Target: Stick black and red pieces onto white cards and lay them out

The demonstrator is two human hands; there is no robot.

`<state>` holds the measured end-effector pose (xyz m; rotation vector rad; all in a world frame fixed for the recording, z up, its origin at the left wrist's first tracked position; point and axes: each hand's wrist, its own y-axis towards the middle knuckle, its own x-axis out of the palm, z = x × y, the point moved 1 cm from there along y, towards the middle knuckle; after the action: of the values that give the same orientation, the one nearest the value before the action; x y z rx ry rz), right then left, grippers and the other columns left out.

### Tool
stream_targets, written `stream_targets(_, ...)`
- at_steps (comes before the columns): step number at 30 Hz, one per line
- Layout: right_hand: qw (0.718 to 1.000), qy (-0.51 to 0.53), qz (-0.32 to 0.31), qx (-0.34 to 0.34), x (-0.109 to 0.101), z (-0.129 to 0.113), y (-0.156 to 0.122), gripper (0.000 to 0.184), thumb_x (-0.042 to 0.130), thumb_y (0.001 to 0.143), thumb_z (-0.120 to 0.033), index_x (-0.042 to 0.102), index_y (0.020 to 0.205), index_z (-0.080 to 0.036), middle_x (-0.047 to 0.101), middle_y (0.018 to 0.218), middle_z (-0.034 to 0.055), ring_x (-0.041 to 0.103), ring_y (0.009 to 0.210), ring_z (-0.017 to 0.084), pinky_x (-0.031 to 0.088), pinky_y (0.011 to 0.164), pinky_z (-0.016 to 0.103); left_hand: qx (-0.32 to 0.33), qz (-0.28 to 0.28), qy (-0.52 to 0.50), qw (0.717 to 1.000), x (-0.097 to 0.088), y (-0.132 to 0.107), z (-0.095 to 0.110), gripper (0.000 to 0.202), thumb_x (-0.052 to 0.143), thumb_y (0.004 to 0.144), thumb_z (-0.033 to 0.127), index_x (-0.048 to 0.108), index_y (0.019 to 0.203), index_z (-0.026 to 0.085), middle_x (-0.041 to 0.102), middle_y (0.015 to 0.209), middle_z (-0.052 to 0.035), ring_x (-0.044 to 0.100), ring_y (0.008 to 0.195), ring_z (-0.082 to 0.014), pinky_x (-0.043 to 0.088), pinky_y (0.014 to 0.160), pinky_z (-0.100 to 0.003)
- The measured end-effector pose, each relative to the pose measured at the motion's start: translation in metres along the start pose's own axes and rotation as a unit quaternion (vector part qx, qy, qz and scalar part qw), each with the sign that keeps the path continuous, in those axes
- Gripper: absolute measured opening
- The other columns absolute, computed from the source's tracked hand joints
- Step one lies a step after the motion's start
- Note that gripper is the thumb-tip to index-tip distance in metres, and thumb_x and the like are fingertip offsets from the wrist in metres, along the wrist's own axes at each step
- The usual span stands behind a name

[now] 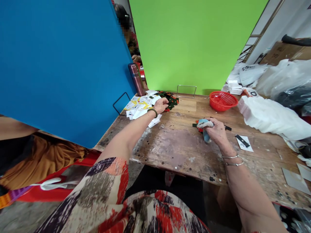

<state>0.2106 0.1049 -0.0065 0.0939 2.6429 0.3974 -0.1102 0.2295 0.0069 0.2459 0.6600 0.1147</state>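
My left hand (160,105) reaches to the back of the wooden table, at the near edge of a pile of small dark green and orange pieces (172,99). Its fingers are curled together; whatever may be between them is hidden. White cards and papers (139,113), some with yellow, lie beneath and left of that wrist. My right hand (217,130) grips a crumpled light blue and grey cloth (205,124), part of which hangs toward the tabletop. Several green, red and black pieces (195,125) lie under and beside the cloth, partly covered by it.
A red plastic basket (223,101) stands at the back right, near white wrapped bundles (269,116). A dark strip (242,141) lies on a white card. Blue (60,64) and green (194,45) panels border the table (175,145). A flask (136,79) stands back left; a person sits beyond.
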Motion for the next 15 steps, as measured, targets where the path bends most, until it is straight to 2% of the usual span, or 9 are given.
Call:
stream_targets(4, 1.0, 0.019, 0.007, 0.015, 0.003, 0.0, 0.0, 0.033, 0.062, 0.063, -0.026, 0.077, 0.091, -0.019, 0.077, 0.089, 0.0047, 0.068, 0.08, 0.022, 0.054, 0.075, 0.034, -0.061, 0.029, -0.133, 0.989, 0.01, -0.006, 0.014, 0.014, 0.063, 0.07, 0.007, 0.055, 0.073, 0.017, 0.056, 0.064, 0.0054, 0.05, 0.06, -0.0101, 0.042, 0.062, -0.023)
stream_targets(7, 0.999, 0.029, 0.0, 0.023, 0.006, 0.0, 0.001, 0.037, 0.062, 0.063, -0.027, 0.077, 0.096, -0.018, 0.076, 0.09, 0.0061, 0.068, 0.079, 0.023, 0.054, 0.076, 0.036, -0.109, 0.021, -0.225, 0.968, 0.017, -0.019, 0.031, 0.016, 0.063, 0.072, 0.006, 0.055, 0.08, 0.017, 0.058, 0.065, 0.0054, 0.054, 0.056, -0.0098, 0.043, 0.057, -0.022)
stream_targets(9, 0.999, 0.032, 0.0, 0.008, 0.009, 0.002, 0.001, 0.042, 0.063, 0.065, -0.028, 0.076, 0.104, -0.017, 0.076, 0.097, 0.0082, 0.069, 0.087, 0.024, 0.055, 0.082, 0.04, -0.118, -0.016, -0.268, 0.956, 0.028, -0.034, 0.043, 0.022, 0.065, 0.069, 0.002, 0.059, 0.085, 0.016, 0.06, 0.066, 0.005, 0.056, 0.056, -0.0095, 0.045, 0.056, -0.022)
stream_targets(12, 0.998, 0.018, 0.024, -0.06, 0.017, 0.001, -0.002, 0.05, 0.064, 0.068, -0.027, 0.072, 0.116, -0.018, 0.074, 0.113, 0.012, 0.068, 0.102, 0.027, 0.052, 0.095, 0.046, -0.098, -0.118, -0.328, 0.932, 0.055, -0.067, 0.064, 0.036, 0.069, 0.06, -0.004, 0.066, 0.091, 0.013, 0.065, 0.071, 0.0028, 0.059, 0.063, -0.0094, 0.048, 0.06, -0.021)
stream_targets(15, 0.992, 0.008, 0.038, -0.118, 0.024, -0.006, -0.006, 0.054, 0.065, 0.069, -0.028, 0.07, 0.122, -0.018, 0.071, 0.119, 0.0128, 0.066, 0.108, 0.027, 0.051, 0.098, 0.045, -0.074, -0.193, -0.399, 0.893, 0.082, -0.102, 0.084, 0.038, 0.08, 0.057, 0.003, 0.067, 0.091, 0.012, 0.071, 0.08, -0.0011, 0.063, 0.071, -0.0113, 0.052, 0.07, -0.026)
